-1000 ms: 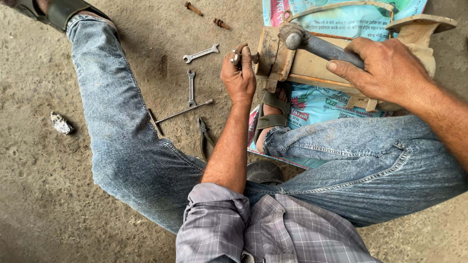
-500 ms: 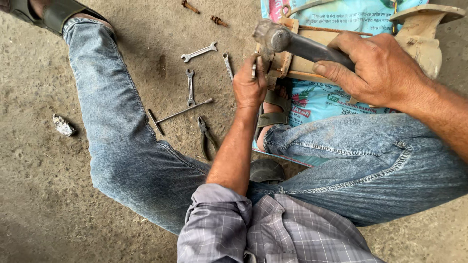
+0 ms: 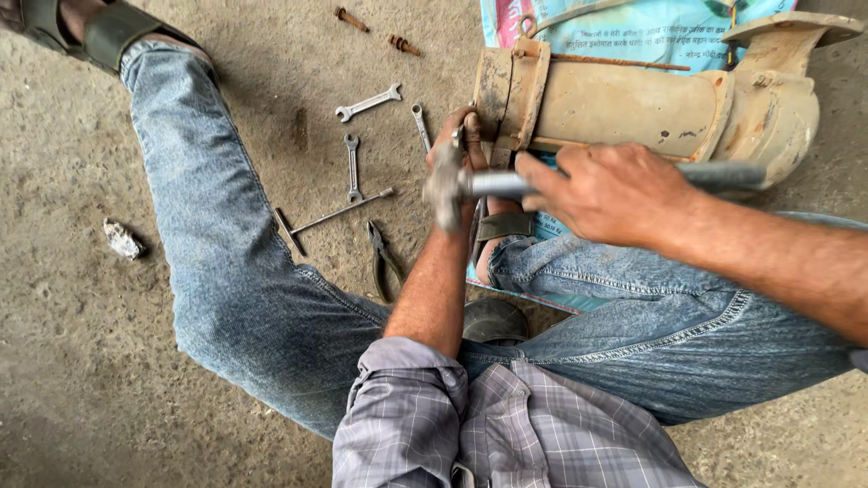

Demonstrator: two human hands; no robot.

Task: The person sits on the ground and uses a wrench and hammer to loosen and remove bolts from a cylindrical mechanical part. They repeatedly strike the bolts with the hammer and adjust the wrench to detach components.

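My right hand (image 3: 615,194) grips a grey metal hammer (image 3: 493,184) by its handle. The hammer's head (image 3: 445,185) is blurred and lies just in front of my left hand (image 3: 463,136). My left hand is closed around a small metal piece at the flanged end of a rusty tan pump body (image 3: 624,104). The pump body lies on its side across a printed blue sack (image 3: 624,36), above my right leg. What the small piece is cannot be made out.
On the concrete floor between my legs lie three spanners (image 3: 368,101) (image 3: 352,167) (image 3: 420,126), a T-handled rod (image 3: 334,215), pliers (image 3: 384,262) and two rusty bolts (image 3: 404,43). A small stone (image 3: 122,239) lies at the left. A black round part (image 3: 493,318) sits near my lap.
The hammer has come down from on top of the pump body to the level of my left hand at the flange. My left hand has stayed at the flange.
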